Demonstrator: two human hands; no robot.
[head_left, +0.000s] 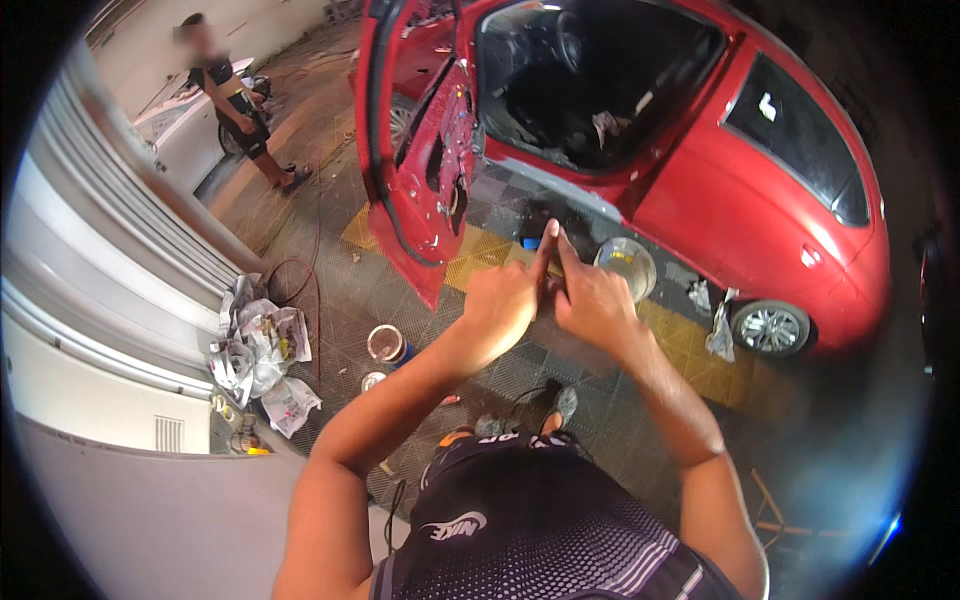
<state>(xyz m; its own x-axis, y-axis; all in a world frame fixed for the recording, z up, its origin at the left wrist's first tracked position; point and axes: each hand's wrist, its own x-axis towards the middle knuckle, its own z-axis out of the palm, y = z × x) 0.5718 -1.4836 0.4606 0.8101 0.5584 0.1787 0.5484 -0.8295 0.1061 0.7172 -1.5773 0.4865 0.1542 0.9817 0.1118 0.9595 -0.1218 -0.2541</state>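
My left hand [498,307] and my right hand [598,303] are raised in front of me at the middle of the head view. Both index fingers stretch forward, and their tips meet or nearly meet. The other fingers look curled under and are partly hidden. I see nothing held in either hand. Beyond them stands a red car [700,190] with its door [425,190] swung wide. A round metal-looking bucket [626,268] is on the floor just past my right hand. Behind my fingertips lies a small blue item [531,243], too small to name.
Crumpled newspaper [265,345] is heaped by the shutter [120,200] on the left. A paint-type can [389,346] stands on the tiled floor near my left forearm. A red hose [314,250] trails there. Another person [225,95] stands at far left beside a white car [185,135].
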